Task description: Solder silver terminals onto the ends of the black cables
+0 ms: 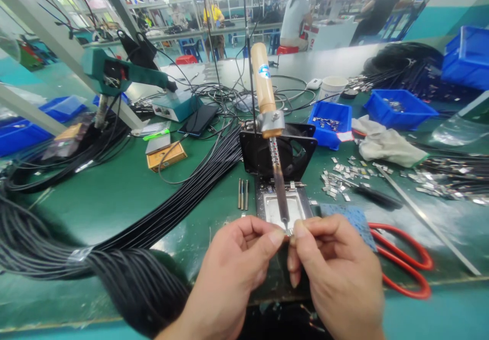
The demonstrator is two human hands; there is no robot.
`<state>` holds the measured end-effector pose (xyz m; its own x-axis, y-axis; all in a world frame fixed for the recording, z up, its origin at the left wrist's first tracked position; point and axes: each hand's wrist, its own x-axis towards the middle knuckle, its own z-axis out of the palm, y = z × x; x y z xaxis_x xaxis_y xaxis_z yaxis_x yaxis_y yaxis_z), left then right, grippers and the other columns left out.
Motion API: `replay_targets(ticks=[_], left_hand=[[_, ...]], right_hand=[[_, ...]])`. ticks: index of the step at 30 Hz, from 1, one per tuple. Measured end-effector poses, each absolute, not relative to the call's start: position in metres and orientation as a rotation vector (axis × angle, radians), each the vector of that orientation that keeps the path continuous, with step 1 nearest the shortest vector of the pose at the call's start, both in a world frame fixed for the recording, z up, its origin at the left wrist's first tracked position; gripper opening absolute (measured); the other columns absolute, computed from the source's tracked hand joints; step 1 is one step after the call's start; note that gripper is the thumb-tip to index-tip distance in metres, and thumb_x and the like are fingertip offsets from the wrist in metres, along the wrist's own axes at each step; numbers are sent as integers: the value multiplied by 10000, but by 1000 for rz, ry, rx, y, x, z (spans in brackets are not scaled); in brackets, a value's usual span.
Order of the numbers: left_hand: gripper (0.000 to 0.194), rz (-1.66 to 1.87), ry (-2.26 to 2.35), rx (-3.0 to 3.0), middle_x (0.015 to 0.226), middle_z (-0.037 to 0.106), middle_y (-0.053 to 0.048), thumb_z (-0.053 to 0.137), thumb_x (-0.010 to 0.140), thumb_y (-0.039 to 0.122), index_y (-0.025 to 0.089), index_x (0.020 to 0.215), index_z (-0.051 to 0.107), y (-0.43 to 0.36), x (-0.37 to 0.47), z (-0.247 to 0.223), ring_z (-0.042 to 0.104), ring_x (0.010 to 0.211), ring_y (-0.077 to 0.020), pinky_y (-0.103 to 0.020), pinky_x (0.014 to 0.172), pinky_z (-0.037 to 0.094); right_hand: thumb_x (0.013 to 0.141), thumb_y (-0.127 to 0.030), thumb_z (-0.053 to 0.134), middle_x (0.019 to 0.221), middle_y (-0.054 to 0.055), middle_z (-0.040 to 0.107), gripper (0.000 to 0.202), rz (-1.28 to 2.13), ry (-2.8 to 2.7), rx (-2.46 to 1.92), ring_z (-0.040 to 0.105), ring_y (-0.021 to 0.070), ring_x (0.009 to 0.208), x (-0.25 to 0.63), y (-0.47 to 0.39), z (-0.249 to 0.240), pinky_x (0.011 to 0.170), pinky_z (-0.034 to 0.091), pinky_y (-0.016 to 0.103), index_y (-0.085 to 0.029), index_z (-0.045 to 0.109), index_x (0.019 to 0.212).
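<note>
A soldering iron (263,82) with a wooden handle is clamped tip down in front of me. Just under its tip, a small silver metal piece (289,232) shows between my fingertips, mostly covered by them. My left hand (233,268) is closed in a pinch at the left of this piece. From the right, my right hand (340,268) pinches close against it, thumb on forefinger. Whatever else the fingers hold is hidden. Behind them lies a shallow metal tray (270,207) on the iron's base, with a black fan (250,154) behind it.
A tied bundle of black cables (164,217) runs along the left. Red-handled scissors (424,258) and a blue sponge (346,216) lie at right. Beyond are loose metal connectors (336,184), a white glove (393,147) and blue bins (330,118). A phone (198,120) lies behind left.
</note>
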<state>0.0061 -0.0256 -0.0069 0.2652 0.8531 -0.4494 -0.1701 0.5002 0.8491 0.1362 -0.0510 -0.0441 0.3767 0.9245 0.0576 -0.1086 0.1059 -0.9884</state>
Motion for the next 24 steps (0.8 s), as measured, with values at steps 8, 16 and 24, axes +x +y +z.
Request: replay_targets(ticks=[8, 16, 24], left_hand=[[221, 785, 1046, 788, 579, 506, 59, 745, 902, 312, 132, 821, 644, -25, 5, -7, 276, 499, -61, -201, 451, 182], [199, 780, 993, 793, 705, 625, 13, 761, 893, 298, 147, 830, 649, -34, 0, -9, 424, 535, -65, -178, 505, 337], [152, 818, 937, 769, 728, 632, 12, 811, 830, 224, 171, 771, 682, -50, -6, -4, 553, 694, -125, -223, 673, 450]], right_hand=[[930, -260, 690, 512, -56, 652, 158, 950, -869, -1202, 590, 86, 360, 135, -50, -46, 359, 513, 157, -219, 596, 810], [926, -271, 694, 541, -44, 668, 147, 1014, -863, -1187, 599, 97, 377, 136, -66, -42, 369, 525, 176, -225, 616, 810], [870, -341, 750, 611, -40, 650, 246, 1104, -603, -1190, 575, 79, 381, 125, -86, -21, 339, 478, 174, -225, 602, 712]])
